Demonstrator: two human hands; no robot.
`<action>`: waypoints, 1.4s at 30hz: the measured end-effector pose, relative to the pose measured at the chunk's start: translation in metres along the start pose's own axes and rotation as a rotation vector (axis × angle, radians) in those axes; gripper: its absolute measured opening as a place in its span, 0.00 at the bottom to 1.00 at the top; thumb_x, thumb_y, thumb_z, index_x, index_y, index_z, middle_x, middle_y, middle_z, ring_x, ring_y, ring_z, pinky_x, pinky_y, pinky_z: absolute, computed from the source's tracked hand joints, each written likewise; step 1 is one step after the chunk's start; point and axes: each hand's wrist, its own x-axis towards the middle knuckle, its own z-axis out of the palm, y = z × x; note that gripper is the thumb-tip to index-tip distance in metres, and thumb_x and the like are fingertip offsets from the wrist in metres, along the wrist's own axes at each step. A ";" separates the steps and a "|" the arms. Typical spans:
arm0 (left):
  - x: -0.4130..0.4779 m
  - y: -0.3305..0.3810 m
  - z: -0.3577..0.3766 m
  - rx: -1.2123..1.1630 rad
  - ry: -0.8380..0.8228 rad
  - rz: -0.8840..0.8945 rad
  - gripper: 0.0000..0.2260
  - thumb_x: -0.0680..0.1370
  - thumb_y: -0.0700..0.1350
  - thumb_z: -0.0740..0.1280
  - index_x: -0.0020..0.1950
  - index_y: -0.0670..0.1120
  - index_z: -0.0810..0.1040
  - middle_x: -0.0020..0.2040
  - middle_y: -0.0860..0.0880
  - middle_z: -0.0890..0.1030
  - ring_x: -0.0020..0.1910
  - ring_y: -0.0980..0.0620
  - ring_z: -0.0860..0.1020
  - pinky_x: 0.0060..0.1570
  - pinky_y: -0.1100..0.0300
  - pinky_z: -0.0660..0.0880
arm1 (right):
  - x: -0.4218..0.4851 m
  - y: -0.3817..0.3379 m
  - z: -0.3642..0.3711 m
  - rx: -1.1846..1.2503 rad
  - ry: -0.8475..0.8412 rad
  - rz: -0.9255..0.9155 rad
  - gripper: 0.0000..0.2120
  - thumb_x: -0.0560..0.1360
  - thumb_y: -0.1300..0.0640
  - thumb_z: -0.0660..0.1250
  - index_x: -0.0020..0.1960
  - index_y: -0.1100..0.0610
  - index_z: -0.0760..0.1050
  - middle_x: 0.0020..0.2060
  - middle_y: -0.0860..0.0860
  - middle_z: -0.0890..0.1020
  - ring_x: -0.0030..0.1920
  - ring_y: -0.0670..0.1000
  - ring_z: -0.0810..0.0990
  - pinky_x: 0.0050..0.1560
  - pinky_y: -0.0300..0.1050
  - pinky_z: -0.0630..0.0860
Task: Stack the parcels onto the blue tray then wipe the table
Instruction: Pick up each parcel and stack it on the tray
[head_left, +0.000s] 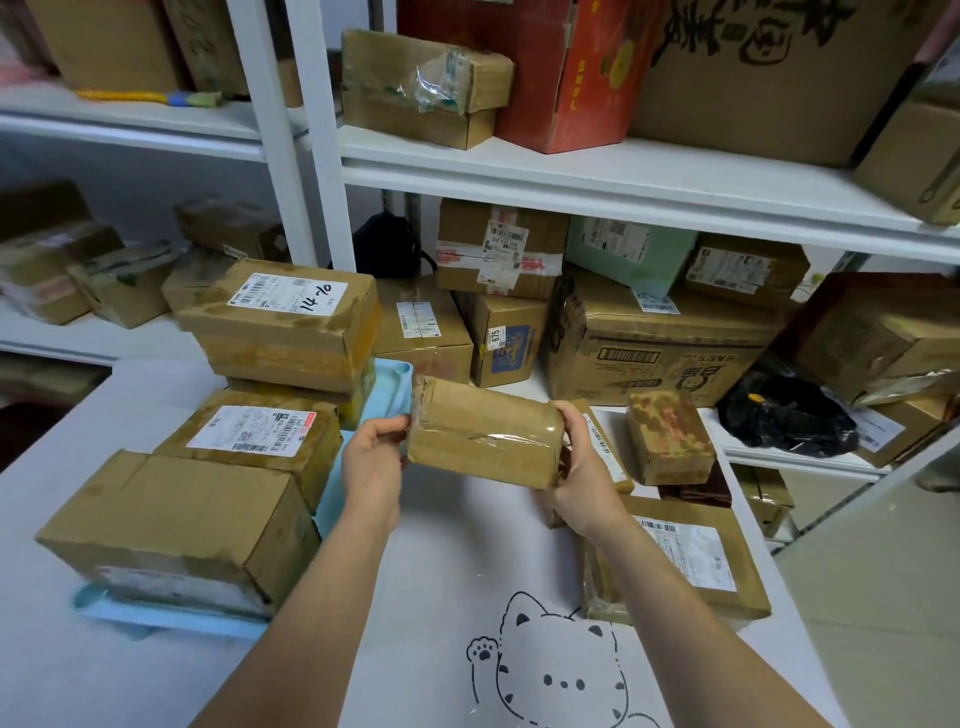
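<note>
The white table (426, 571) filled most of the view. On the blue tray (176, 623) at our left, about four stacked parcels (280, 322) already sat, so we judged the stacking past halfway. At our right, at least three lay off the tray: a flat labelled parcel (685, 561), a small box (667, 436) and a slim parcel (605, 441) partly hidden. We held a taped brown parcel (483, 431) above the table beside the tray, our left hand (371, 457) and right hand (576, 478) each clasping one end. Wiping looked not yet begun.
</note>
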 end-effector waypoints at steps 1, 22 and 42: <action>0.000 0.002 -0.001 -0.032 0.009 -0.003 0.15 0.77 0.30 0.59 0.42 0.46 0.79 0.55 0.44 0.81 0.56 0.45 0.78 0.55 0.48 0.76 | 0.000 -0.001 -0.001 -0.005 -0.004 -0.021 0.42 0.64 0.79 0.69 0.61 0.40 0.60 0.52 0.41 0.73 0.48 0.43 0.76 0.41 0.32 0.75; -0.005 0.113 -0.068 0.097 -0.114 0.379 0.18 0.79 0.38 0.63 0.68 0.49 0.71 0.58 0.53 0.79 0.54 0.57 0.79 0.48 0.63 0.78 | 0.059 -0.102 0.056 0.511 0.054 0.128 0.16 0.72 0.45 0.69 0.52 0.49 0.66 0.44 0.52 0.75 0.48 0.55 0.75 0.54 0.58 0.74; 0.080 0.134 -0.182 0.216 0.128 0.181 0.14 0.77 0.46 0.65 0.62 0.48 0.75 0.56 0.49 0.80 0.50 0.53 0.78 0.36 0.63 0.71 | 0.064 -0.119 0.220 0.464 0.010 0.328 0.10 0.74 0.49 0.65 0.54 0.48 0.68 0.51 0.50 0.77 0.51 0.51 0.77 0.46 0.50 0.76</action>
